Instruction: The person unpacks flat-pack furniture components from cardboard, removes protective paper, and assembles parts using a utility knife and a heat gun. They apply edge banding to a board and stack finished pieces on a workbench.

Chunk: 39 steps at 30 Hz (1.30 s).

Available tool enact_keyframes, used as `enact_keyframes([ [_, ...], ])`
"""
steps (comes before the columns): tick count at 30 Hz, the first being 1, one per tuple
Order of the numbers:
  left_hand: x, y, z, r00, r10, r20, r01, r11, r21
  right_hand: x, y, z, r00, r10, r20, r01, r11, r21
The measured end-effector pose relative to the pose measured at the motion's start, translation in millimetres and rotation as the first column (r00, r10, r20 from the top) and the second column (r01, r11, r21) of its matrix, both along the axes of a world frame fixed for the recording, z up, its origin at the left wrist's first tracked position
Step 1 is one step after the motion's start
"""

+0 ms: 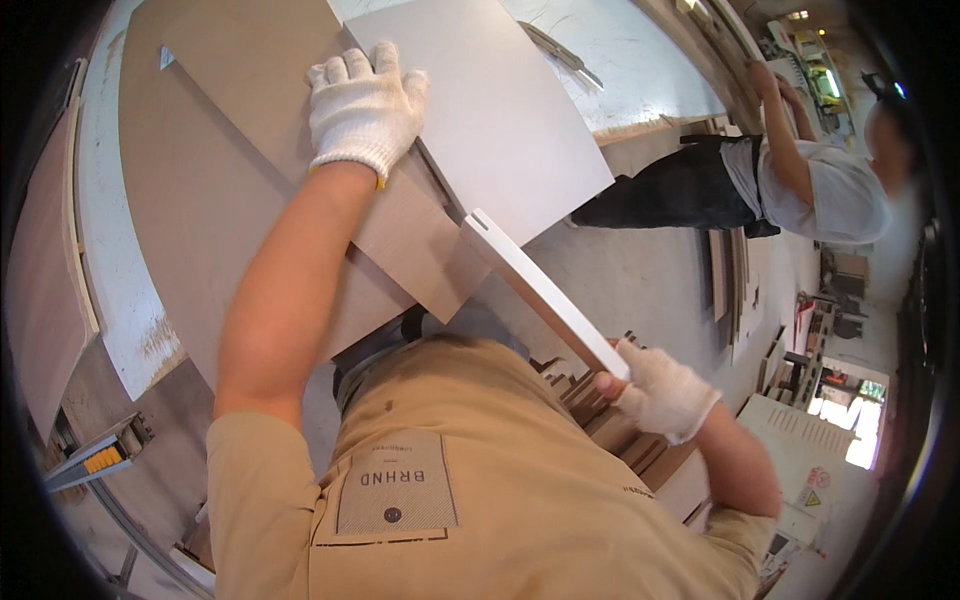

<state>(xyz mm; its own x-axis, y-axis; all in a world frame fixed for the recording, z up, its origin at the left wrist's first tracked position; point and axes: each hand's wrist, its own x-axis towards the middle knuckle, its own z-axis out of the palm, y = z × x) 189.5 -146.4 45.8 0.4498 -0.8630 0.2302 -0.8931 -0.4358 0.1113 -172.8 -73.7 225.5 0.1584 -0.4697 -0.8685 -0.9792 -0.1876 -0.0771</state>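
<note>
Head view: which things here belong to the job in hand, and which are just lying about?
Seemingly in the job:
White strip, held in the right hand
Brown board, under the left hand
White panel, beside that hand

Seemingly lying about:
Slim dark item beyond the panel
Boards in the background

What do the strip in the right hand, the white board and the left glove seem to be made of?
Strip: probably wood or fibreboard, by its brownish side; smooth white top.
White board: likely coated panel, being flat, smooth, pale; core unclear.
Left glove: knitted yarn, perhaps cotton; matte, with ribbed cuff.
</note>
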Motion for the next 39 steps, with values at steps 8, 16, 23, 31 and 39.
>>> enact_keyframes([
  [8, 3, 6, 9, 0.996, 0.06, 0.067, -0.069, 0.989, 0.132, 101, -58, 114, 0.942, 0.336, -0.007, -0.333, 0.929, -0.162],
  [16, -3, -3, 14, 1.0, -0.017, -0.007, 0.017, 0.996, 0.086, 118, -232, -24, 0.895, 0.437, -0.087, -0.276, 0.393, -0.877],
  [23, 3, 13, 21, 0.987, 0.142, 0.069, -0.14, 0.99, -0.023, 198, -344, -85, 0.882, 0.379, 0.278, -0.02, 0.621, -0.783],
  [31, -6, 59, 28, 0.67, 0.739, -0.071, -0.718, 0.669, 0.192, -13, -223, -175, 0.249, -0.085, 0.965, 0.787, 0.599, -0.151],
  [39, 16, 51, 58, 0.635, 0.649, -0.419, -0.687, 0.723, 0.077, 26, -124, -196, -0.134, -0.963, 0.235, 0.473, 0.146, 0.869],
])
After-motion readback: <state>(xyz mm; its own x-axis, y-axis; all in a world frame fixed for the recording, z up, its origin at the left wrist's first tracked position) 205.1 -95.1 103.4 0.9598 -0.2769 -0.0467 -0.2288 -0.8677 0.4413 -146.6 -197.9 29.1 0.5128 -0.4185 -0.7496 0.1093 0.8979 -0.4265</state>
